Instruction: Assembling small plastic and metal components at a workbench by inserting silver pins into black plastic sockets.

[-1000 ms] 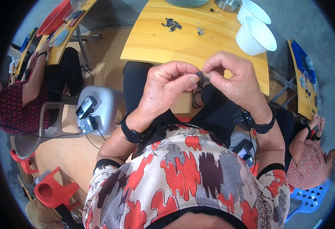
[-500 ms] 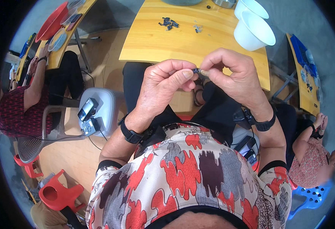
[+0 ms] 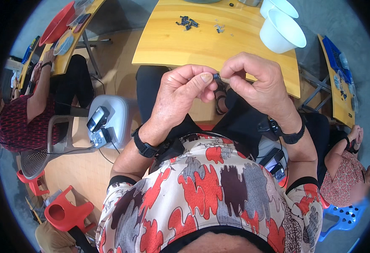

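Here, the fingers of both hands meet at a small dark cylindrical part (image 3: 217, 76), which is held up in front of the near edge of the bench (image 3: 164, 48). The thumb and forefinger of the left hand (image 3: 178, 90) are pressed together on its left end, the other fingers curled loosely below. The thumb and forefinger of the right hand (image 3: 258, 80) pinch narrowly at its opposite end; the tips hide whether a smaller bit sits between them. Each wrist wears a black band, the left band (image 3: 145, 145) and the right band (image 3: 294, 137). Beyond the hands, on the bench, lie a loose heap of dark parts (image 3: 188, 22) and, just right of it, a scatter of small pale bits (image 3: 219, 28). Farther right stands a white bowl (image 3: 279, 33), with a second white bowl (image 3: 284, 6) behind it; a small black ring-like piece (image 3: 231, 4) lies near the far edge. Out to the left, a grey stool (image 3: 119, 105) carries a dark boxy device (image 3: 97, 119), and a red stool (image 3: 64, 211) stands on the floor. At right, a co-worker (image 3: 341, 181) sits on a blue stool (image 3: 341, 221) beside another bench (image 3: 341, 109).
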Action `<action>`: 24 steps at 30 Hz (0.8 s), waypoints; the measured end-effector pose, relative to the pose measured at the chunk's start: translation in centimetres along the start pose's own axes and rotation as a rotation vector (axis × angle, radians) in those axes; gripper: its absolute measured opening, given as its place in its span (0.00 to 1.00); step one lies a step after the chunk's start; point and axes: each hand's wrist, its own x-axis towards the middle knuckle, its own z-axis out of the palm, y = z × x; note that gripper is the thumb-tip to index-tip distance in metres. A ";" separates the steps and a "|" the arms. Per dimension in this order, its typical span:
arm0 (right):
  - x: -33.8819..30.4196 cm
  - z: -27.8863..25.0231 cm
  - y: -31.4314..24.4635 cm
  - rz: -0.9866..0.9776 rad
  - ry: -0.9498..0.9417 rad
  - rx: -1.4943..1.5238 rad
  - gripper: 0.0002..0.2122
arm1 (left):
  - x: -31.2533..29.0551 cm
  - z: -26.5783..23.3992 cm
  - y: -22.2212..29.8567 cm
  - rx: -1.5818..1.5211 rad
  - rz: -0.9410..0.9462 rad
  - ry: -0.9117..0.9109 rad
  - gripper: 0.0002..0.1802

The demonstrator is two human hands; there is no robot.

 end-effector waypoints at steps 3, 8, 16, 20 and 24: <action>0.1 0.1 0.0 -0.002 0.013 -0.007 0.05 | 0.0 0.0 0.1 -0.025 -0.025 -0.008 0.10; 0.2 0.2 0.0 0.006 0.011 -0.002 0.05 | 0.1 -0.2 0.1 -0.112 -0.044 -0.037 0.10; 0.4 0.3 -0.3 0.055 0.005 0.017 0.04 | 0.0 0.0 0.1 -0.022 0.024 0.006 0.09; 0.3 0.4 -0.3 0.049 -0.003 0.000 0.04 | -0.1 -0.1 -0.1 0.040 0.053 0.053 0.08; 0.2 0.4 0.0 0.041 -0.011 -0.043 0.05 | 0.1 -0.1 -0.4 0.040 0.043 0.045 0.09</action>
